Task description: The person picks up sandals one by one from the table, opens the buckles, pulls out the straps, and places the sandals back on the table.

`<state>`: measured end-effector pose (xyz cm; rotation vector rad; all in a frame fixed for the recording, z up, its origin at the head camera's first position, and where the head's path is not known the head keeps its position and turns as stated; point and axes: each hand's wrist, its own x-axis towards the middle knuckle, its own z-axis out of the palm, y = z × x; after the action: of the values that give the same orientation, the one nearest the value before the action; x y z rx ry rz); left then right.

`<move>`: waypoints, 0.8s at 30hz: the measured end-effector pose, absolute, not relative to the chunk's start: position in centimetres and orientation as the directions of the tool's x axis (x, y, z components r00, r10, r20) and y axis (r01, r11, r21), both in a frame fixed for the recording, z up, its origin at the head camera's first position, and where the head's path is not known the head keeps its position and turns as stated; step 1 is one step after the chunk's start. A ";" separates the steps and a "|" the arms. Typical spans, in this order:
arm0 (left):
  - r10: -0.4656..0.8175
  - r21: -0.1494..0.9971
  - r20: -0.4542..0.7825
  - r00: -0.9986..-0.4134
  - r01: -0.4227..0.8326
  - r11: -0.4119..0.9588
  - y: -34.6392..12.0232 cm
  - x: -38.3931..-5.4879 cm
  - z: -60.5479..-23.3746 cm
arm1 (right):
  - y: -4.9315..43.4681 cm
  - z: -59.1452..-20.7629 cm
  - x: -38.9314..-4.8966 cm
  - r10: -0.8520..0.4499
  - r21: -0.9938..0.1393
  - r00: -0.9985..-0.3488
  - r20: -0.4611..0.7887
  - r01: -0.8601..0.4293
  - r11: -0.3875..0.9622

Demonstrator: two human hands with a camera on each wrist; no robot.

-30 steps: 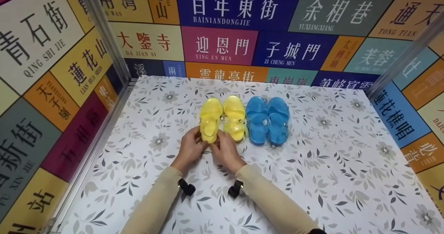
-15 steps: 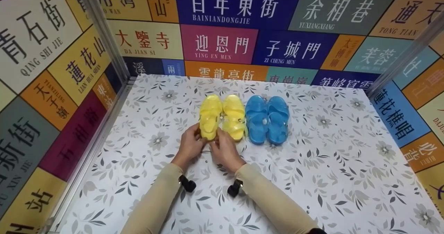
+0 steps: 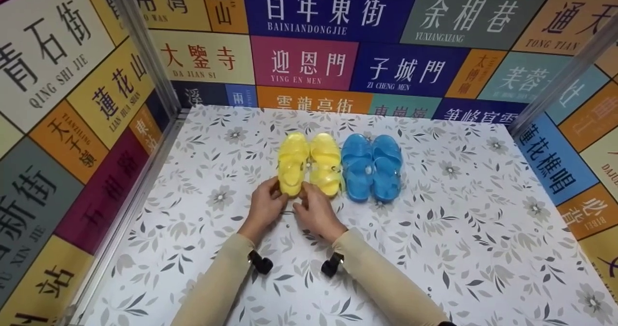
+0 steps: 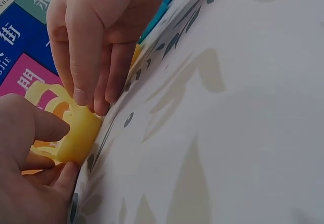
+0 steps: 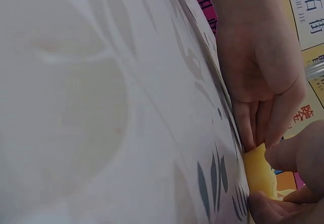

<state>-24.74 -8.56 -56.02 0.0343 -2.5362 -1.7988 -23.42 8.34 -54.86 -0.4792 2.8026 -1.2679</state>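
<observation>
Left hand (image 3: 266, 204) pinched leftmost yellow sandal (image 3: 292, 167) at heel; right hand (image 3: 317, 212) loose alongside. Likely alignment step; next move probably called for gentle release.

“BAINIANDONGJIE” and “YING EN MEN” are printed on the back wall (image 3: 333, 40), “QING SHI JIE” on the left wall (image 3: 63, 142).

On the bench (image 3: 434, 248) I see, in one row, the leftmost sandal (image 3: 293, 154) and, to its right, three other sandals (image 3: 358, 166). The left hand (image 3: 265, 204) and the right hand (image 3: 317, 211) are at the leftmost sandal's heel; behind is the wall (image 3: 304, 65).
</observation>
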 end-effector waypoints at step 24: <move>0.060 0.939 0.079 -0.995 0.094 0.331 -6.9 -20.1 -55.7 | 14.0 -54.2 -20.0 -0.244 -0.873 -0.970 0.015 -0.132 0.469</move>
<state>-20.09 -6.92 -55.70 -0.1473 -2.5389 -1.7939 -19.96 13.95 -54.18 -0.3335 2.5953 -1.5278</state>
